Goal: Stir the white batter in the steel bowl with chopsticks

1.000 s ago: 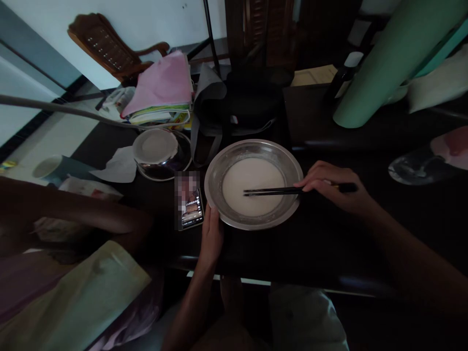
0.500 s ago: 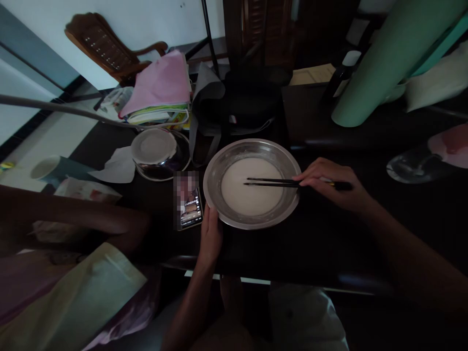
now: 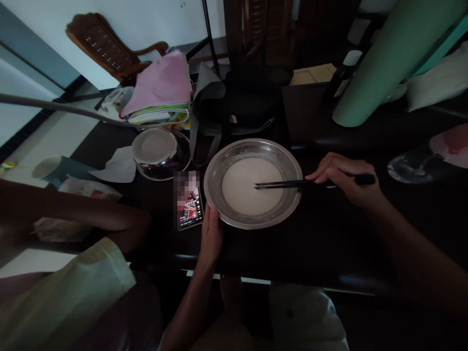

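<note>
A wide metal bowl (image 3: pixel 215 183) stands on the dark table, with a milky white liquid (image 3: pixel 244 200) inside. My left hand (image 3: pixel 212 231) grips the bowl's near left rim, its fingers against the edge; part of the grip is hidden. In my right hand (image 3: pixel 345 176), to the right of the bowl, is a pair of black chopsticks (image 3: pixel 290 184). They reach over the right rim, held close together, and their tips are at the surface of the white liquid. A lit phone (image 3: pixel 190 209) lies just left of the bowl.
An upturned metal pot (image 3: pixel 161 151) sits at the left, near a teal cup (image 3: pixel 64 169). Another person's arm (image 3: pixel 95 209) rests on the table at the left. A black bag (image 3: pixel 248 105) lies behind the bowl. A green cylinder (image 3: pixel 387 68) stands at the back right.
My right hand has drawn the chopsticks to the right, and their tips have come closer together. The phone's picture has changed. My left hand stays at the rim.
</note>
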Tool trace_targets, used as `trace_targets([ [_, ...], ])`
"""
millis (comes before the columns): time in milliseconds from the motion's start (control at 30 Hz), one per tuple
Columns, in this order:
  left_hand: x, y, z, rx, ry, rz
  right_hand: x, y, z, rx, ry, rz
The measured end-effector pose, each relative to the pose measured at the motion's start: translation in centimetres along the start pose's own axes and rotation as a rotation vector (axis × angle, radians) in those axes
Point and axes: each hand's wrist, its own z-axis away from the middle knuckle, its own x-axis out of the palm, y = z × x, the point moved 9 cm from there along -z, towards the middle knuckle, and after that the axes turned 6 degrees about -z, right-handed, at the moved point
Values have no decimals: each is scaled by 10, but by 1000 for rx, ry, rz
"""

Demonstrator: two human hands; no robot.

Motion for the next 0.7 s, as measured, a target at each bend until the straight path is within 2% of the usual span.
trace_targets([
  [200, 0, 1, 0, 18, -10, -2, 22, -3, 0, -49, -160, 5],
  [400, 1, 1, 0, 15, -13, -12, 0, -2, 0, -32, -7, 32],
  [600, 1, 5, 0, 38, -6, -11, 20, -5, 0, -56, -150, 19],
  [700, 1, 2, 0, 40, -15, -31, 12, -2, -1, -25, -73, 56],
])
